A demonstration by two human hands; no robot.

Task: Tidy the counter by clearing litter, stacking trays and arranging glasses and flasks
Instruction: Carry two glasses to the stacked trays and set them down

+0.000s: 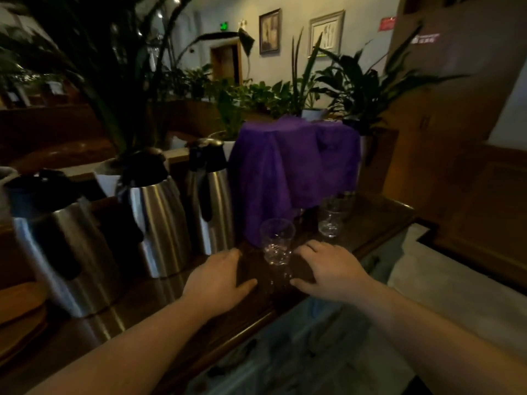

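A clear cut glass (277, 243) stands on the dark wooden counter (376, 223), between my two hands. My left hand (219, 277) lies flat on the counter just left of the glass, fingers apart, holding nothing. My right hand (328, 269) rests just right of it, fingers spread, also holding nothing. A second clear glass (330, 216) stands farther back to the right. Three steel flasks with black tops line the counter's left side: a near one (65, 243), a middle one (159, 212) and a far one (212, 195).
A purple cloth (291, 166) drapes over a tall heap behind the glasses. Brown wooden trays (20, 315) are stacked at the far left. Potted plants (350, 86) stand behind the counter. A pale bin or sink (313, 352) lies below the counter's front edge.
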